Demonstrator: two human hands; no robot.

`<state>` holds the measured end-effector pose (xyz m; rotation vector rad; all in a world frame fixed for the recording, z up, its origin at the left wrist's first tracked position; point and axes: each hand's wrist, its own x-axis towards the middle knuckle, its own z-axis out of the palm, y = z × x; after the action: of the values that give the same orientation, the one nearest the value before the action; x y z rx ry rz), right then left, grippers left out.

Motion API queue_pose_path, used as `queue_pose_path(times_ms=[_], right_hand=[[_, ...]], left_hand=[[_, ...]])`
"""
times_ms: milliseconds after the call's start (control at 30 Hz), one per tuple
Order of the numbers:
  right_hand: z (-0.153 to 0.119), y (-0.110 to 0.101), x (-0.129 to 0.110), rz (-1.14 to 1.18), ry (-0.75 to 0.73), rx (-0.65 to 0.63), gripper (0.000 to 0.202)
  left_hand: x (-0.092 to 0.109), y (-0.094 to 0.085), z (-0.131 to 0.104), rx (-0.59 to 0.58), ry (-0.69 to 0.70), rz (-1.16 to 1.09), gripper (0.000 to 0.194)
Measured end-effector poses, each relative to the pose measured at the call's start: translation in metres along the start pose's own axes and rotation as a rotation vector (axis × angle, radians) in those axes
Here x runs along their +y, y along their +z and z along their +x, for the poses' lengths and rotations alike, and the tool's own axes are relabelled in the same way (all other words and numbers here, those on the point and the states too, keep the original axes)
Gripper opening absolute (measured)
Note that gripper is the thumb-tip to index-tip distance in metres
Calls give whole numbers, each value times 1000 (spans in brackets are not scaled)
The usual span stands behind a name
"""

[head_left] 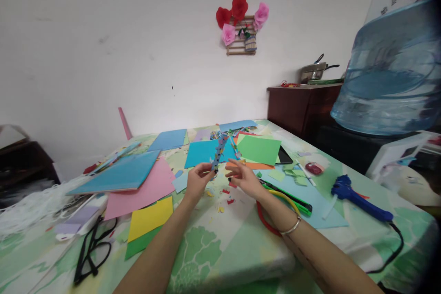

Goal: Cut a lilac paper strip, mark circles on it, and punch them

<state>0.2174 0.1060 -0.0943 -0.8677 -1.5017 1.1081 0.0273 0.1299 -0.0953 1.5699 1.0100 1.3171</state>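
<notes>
Near the middle of the table, my left hand [200,179] pinches the lower end of a narrow blue-grey strip [219,150] dotted with small coloured pieces. The strip stands up, tilted slightly right. Just right of it, my right hand [245,178] has its fingers apart and holds nothing that I can make out. Behind the hands lie a bright blue sheet [200,152] and a green sheet [260,149]. Small red and yellow scraps [230,201] are scattered on the cloth below and between my hands.
Right of my right hand are a green cutter [303,207], a blue glue gun [361,202] with its cord, and red and yellow rings [264,220] under my forearm. Black glasses [90,252], yellow paper [149,218] and a blue folder [120,172] lie left. A water bottle [389,73] stands right.
</notes>
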Motion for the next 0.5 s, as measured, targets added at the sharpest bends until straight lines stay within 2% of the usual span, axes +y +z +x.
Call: queue_pose_path(times_ms=[100,233,500], right_hand=[[1,-7,-11,250,-27,59,72],[0,-17,-23,509,-65,101,65],[5,-32,-18,798,-61,251,45]], left_hand=[[-1,-5,3,8,-68,-26,29],[-2,-6,3,1,-126,-54,30],[-3,-7,2,-10,-119,-77,30]])
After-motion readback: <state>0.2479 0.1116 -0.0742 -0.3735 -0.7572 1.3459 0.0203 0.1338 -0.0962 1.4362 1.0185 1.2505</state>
